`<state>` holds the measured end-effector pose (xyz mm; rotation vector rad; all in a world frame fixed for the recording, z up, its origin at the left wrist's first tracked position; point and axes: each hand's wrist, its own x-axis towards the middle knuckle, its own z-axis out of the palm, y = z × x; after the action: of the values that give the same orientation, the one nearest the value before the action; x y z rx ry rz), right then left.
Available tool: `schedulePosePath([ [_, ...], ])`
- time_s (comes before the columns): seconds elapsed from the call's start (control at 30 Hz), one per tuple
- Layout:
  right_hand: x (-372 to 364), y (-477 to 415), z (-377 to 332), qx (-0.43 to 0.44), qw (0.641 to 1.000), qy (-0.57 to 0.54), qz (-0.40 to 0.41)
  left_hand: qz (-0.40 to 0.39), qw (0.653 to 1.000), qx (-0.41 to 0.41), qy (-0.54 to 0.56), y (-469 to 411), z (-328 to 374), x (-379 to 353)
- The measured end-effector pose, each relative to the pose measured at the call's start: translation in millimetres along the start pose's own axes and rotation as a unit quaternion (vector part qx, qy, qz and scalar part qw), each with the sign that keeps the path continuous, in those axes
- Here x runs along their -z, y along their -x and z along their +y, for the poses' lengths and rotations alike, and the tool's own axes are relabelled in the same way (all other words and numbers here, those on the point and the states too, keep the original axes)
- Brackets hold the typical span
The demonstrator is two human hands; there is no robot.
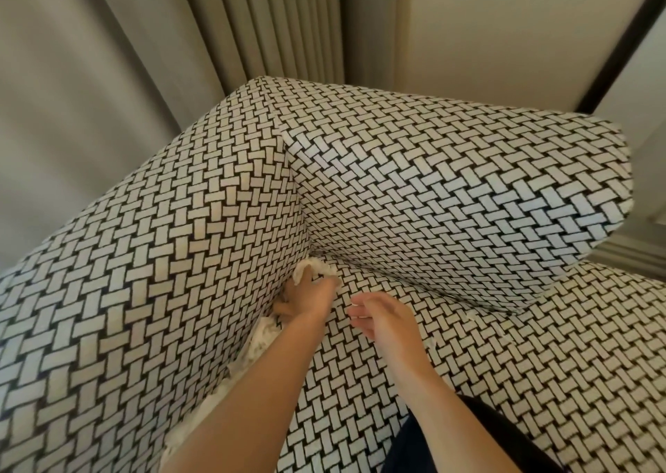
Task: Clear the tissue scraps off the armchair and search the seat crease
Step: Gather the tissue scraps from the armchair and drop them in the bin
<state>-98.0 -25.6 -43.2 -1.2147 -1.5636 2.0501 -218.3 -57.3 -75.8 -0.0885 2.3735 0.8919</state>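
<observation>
The armchair (pixel 450 191) is covered in a black-and-white woven pattern. My left hand (pixel 310 297) is down at the back left corner of the seat and grips a wad of white tissue (pixel 309 270). More white tissue scraps (pixel 261 341) lie along the crease between the seat and the left armrest, partly hidden by my left forearm. My right hand (pixel 382 315) hovers just right of the left hand, fingers relaxed and holding nothing. A small tissue scrap (pixel 472 316) sits near the back crease (pixel 414 285) of the seat.
Beige curtains (pixel 144 76) hang behind and left of the chair. A cream wall with a dark frame strip (pixel 620 40) is at the right. The chair's right armrest (pixel 594 346) bounds the seat on the right.
</observation>
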Motion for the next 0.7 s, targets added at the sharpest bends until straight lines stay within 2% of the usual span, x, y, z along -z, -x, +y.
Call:
schedulePosePath([
  [0.13,0.5,-0.1,1.3,-0.001,1.000,0.003,0.001,-0.002,0.993,0.058,0.100,-46.1,-6.1,-21.8],
  [0.23,0.1,-2.8,0.8,-0.014,1.000,-0.005,0.001,-0.004,0.990,0.078,0.114,-27.9,3.9,-12.3],
  [0.37,-0.3,-4.1,0.2,-0.020,1.000,-0.002,-0.003,0.033,0.995,0.023,0.091,-11.2,0.2,-4.1],
  [0.5,0.1,-3.8,-0.5,-0.022,1.000,-0.003,-0.005,0.045,0.985,0.016,0.169,-16.7,-8.5,-3.7],
  [0.7,-0.1,-3.1,-1.9,-0.028,1.000,-0.006,0.004,0.054,0.982,-0.057,0.173,-3.8,-20.1,-1.3],
])
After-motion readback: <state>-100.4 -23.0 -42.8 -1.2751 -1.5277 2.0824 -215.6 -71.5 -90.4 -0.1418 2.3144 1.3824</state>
